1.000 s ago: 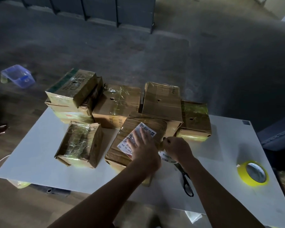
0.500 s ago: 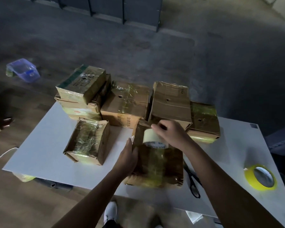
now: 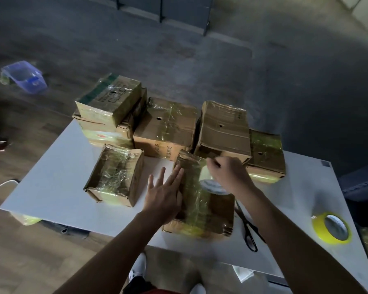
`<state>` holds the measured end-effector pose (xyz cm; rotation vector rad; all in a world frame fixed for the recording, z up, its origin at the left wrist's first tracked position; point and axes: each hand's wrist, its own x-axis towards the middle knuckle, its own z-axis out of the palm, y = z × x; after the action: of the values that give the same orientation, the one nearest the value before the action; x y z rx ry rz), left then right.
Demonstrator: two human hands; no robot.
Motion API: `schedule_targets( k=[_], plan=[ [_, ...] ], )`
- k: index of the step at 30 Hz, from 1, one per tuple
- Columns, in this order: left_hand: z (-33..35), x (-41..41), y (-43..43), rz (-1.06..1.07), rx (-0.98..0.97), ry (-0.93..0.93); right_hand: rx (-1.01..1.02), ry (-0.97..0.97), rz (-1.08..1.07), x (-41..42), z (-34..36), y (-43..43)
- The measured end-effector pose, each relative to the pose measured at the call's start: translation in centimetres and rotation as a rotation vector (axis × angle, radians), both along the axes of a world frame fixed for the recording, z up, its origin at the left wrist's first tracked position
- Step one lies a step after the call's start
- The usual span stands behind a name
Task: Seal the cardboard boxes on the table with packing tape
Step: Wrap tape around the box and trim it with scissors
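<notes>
A cardboard box wrapped in shiny clear tape lies at the near edge of the white table. My left hand rests flat against the box's left side, fingers spread. My right hand grips a roll of clear packing tape on top of the box, near its far end. Several other taped boxes crowd the far side: a stack of two at the left, one box in the middle, a tall one and a low one at the right. Another box sits alone at the left.
Black scissors lie on the table right of the near box. A yellow tape roll sits near the table's right edge. A blue plastic tub lies on the floor at far left. A white cable trails on the floor.
The near box was turned over, hiding its white label. My right hand brought the tape roll onto its top and toward the far end. My left hand slid to the box's left side.
</notes>
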<state>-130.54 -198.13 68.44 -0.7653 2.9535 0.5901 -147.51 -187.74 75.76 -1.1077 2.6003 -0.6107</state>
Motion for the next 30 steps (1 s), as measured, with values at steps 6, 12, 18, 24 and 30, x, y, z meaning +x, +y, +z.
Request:
schedule_targets(
  k=[6, 12, 18, 24, 30],
  plan=[
    [0.4, -1.2, 0.6, -0.067, -0.154, -0.056, 0.090, 0.074, -0.012, -0.3, 0.2, 2.3],
    [0.1, -3.4, 2.9, -0.282, -0.131, 0.052, -0.099, -0.087, -0.057, -0.4, -0.9, 3.2],
    [-0.6, -3.5, 2.7, -0.292, -0.180, -0.008, -0.350, -0.378, -0.081, -0.8, -2.6, 6.7],
    [-0.8, -3.5, 2.6, -0.283, -0.171, -0.009, -0.195, -0.025, 0.016, -1.9, 0.2, 7.6],
    [0.0, -5.2, 4.9, -0.269, -0.152, 0.014, -0.090, 0.048, -0.072, -1.2, 0.3, 5.9]
  ],
)
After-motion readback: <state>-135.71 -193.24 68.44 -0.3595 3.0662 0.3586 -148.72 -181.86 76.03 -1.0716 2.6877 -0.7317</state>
